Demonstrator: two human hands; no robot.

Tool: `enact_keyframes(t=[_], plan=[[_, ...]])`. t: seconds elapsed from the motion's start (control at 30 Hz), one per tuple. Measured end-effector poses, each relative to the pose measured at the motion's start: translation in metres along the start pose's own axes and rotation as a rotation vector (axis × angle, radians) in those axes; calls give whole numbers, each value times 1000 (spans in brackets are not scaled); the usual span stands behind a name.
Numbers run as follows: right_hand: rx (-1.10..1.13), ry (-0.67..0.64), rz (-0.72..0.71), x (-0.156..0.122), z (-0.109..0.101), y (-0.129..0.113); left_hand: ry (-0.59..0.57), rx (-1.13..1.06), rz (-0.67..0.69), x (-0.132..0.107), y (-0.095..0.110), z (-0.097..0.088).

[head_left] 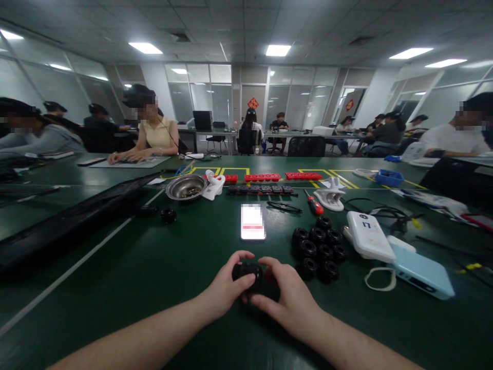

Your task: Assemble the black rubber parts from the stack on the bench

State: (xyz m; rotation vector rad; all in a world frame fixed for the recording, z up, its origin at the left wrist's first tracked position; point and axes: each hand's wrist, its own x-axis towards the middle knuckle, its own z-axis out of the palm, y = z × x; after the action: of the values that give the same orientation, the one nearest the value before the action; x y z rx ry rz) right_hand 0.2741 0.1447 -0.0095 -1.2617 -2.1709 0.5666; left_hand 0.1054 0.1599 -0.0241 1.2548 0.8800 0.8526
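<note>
My left hand [227, 288] is closed around a small black wheel-like part [256, 275], its thumb lying across the front. Close on its right is my right hand [287, 293], with thumb and fingers apart and curved toward the part; whether the fingertips touch it, I cannot tell. To the right of my hands sits a cluster of similar black wheel-like parts [325, 252]. Another such part [168, 215] lies alone to the left. Just beyond my hands is a phone [253, 222] with a lit screen.
Farther back are a metal bowl [185, 188] with small pieces, red strips [262, 177], a black strip [262, 190], glasses [284, 207] and a red screwdriver [315, 203]. At right are a white device [370, 236] and a light-blue box [421, 270]. People sit around.
</note>
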Motion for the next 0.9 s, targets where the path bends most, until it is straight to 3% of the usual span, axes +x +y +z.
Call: enact_keyframes(t=[0.17, 0.33, 0.5, 0.73, 0.9], plan=[[-33, -56, 70, 3, 1, 2, -7, -13, 31, -4, 1, 0], [-53, 16, -52, 2, -2, 6, -38, -48, 48, -3, -1, 0], [-57, -23, -160, 0, -3, 5, 8, -65, -46, 1, -3, 0], [-42, -50, 113, 1, -4, -3, 31, -55, -12, -1, 0, -1], [-70, -65, 22, 2, -1, 0, -9, -89, 4, -1, 0, -2]])
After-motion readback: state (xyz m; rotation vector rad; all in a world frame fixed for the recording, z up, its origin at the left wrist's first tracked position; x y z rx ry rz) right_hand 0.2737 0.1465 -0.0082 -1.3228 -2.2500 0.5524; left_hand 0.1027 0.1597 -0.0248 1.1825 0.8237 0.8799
